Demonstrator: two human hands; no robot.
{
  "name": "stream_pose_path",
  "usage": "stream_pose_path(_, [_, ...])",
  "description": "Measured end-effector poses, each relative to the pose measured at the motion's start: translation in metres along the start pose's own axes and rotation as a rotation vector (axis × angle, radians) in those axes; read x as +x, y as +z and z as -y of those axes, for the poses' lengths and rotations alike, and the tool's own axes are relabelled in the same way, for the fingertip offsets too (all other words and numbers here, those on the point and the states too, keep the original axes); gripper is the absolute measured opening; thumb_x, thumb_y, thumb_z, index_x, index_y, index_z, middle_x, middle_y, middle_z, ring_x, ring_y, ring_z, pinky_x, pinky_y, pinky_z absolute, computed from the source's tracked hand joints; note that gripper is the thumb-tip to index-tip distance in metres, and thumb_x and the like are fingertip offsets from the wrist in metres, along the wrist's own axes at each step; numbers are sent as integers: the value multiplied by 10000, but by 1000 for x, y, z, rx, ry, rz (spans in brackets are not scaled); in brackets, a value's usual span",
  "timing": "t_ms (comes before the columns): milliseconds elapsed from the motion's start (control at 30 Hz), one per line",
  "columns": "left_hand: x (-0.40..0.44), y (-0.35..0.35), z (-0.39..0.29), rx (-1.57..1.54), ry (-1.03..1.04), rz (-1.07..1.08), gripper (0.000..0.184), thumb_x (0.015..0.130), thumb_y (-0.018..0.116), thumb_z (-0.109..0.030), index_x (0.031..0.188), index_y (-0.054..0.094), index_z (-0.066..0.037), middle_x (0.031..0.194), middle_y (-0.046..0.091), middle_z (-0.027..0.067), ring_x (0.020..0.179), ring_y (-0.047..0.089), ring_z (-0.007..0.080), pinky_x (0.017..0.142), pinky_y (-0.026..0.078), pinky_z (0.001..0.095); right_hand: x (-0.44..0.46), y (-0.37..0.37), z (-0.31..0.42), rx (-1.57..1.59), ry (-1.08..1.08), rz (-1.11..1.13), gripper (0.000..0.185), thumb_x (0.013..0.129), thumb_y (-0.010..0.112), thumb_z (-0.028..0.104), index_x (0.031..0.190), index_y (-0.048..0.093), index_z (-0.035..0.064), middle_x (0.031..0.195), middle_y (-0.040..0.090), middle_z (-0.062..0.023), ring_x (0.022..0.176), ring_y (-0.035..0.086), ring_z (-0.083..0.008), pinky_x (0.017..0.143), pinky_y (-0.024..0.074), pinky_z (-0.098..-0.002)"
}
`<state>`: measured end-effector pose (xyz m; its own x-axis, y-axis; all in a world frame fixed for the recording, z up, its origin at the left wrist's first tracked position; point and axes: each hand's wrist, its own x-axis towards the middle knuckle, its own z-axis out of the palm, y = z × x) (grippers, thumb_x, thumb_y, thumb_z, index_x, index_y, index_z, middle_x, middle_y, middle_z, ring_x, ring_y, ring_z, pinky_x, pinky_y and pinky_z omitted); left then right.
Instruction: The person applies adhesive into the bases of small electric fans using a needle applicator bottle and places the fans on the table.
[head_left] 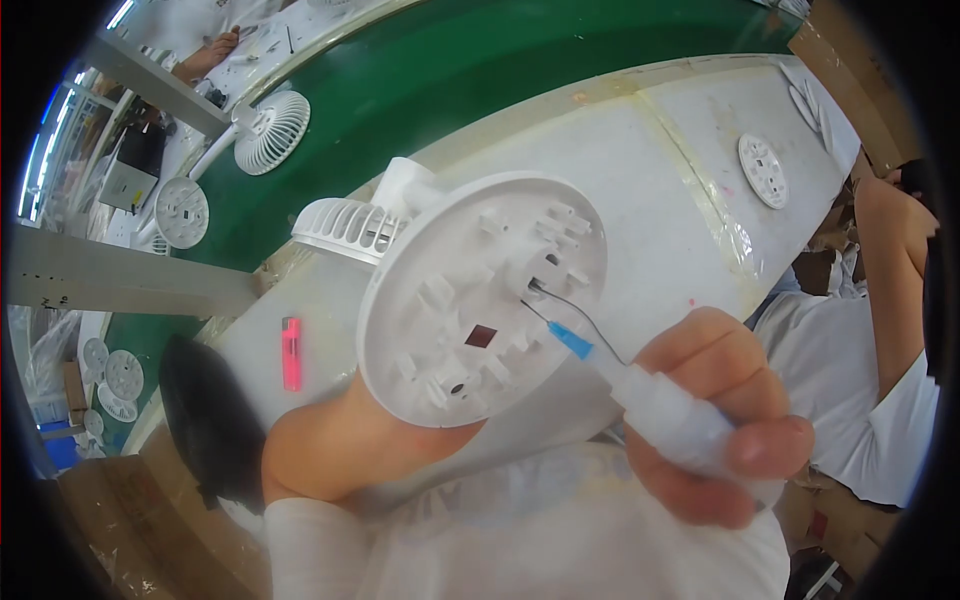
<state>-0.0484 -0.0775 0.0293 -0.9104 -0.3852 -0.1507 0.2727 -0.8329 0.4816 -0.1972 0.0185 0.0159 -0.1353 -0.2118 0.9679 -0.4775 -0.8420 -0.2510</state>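
Note:
A white fan is tilted up, its round base (pixel 420 290) showing its underside with ribs, holes and a dark diamond-shaped opening. My left hand (pixel 440 437) supports it from behind; the disc hides the fingers. In my right hand (pixel 715 400) is a translucent squeeze bottle (pixel 680 425), fingers wrapped round it. Its blue needle tip (pixel 570 340) points at the base, with the thin needle end close to a small hole. A thin grey wire (pixel 585 312) curves from that hole towards the bottle's neck.
A pink lighter (pixel 291 353) lies on the white table (pixel 660 240). One round plate (pixel 763 171) rests at the right. Beyond runs a green belt (pixel 430 90), with another fan (pixel 272 132) at its far side. A co-worker's hand (pixel 208 55) shows upper left; another person sits right.

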Motion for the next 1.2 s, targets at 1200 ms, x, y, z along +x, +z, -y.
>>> stream_pose_path(1200, [31,14,10,134,29,-80,395,885,415,-175,1261,309,-118,1231,412,59,1110,413,175,955,349,323,1,-24,-13,-23,-44,-20,327,810,541,308,904,413,22,642,468,-82,495,462,-177,388,363,-265])
